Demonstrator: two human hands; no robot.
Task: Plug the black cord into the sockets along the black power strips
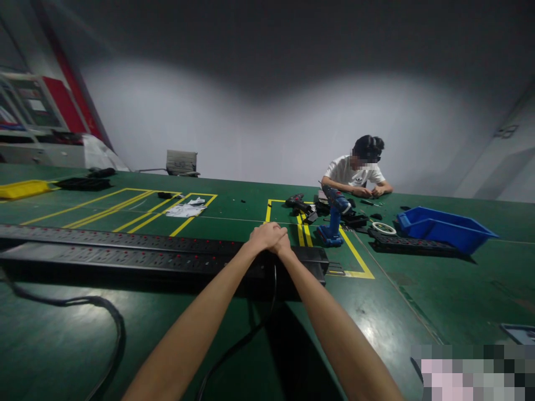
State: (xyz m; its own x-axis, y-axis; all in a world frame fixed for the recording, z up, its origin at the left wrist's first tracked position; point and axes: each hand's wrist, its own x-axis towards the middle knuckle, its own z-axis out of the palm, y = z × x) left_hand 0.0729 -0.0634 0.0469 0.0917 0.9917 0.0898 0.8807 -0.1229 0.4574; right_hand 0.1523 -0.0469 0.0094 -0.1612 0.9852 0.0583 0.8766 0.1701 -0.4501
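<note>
My left hand [262, 236] and my right hand [282, 240] are clasped together, fingers folded and pressed against each other. Nothing shows between them, though the undersides are hidden. They rest on or just over the right part of two long black power strips [167, 257], which lie side by side across the table with rows of red-marked sockets. A black cable [275, 284] runs from beneath my hands toward the near edge. Right of the hands, beyond the strips' ends, a blue cordless drill [332, 220] stands upright on its battery.
A blue bin [443, 225] stands at right beside another black strip [413, 243] and a roll of tape [383, 228]. Black tools [301, 206] lie behind the drill. A co-worker [355, 172] sits opposite. At left are a yellow tray [25, 189] and thick cable [119, 328].
</note>
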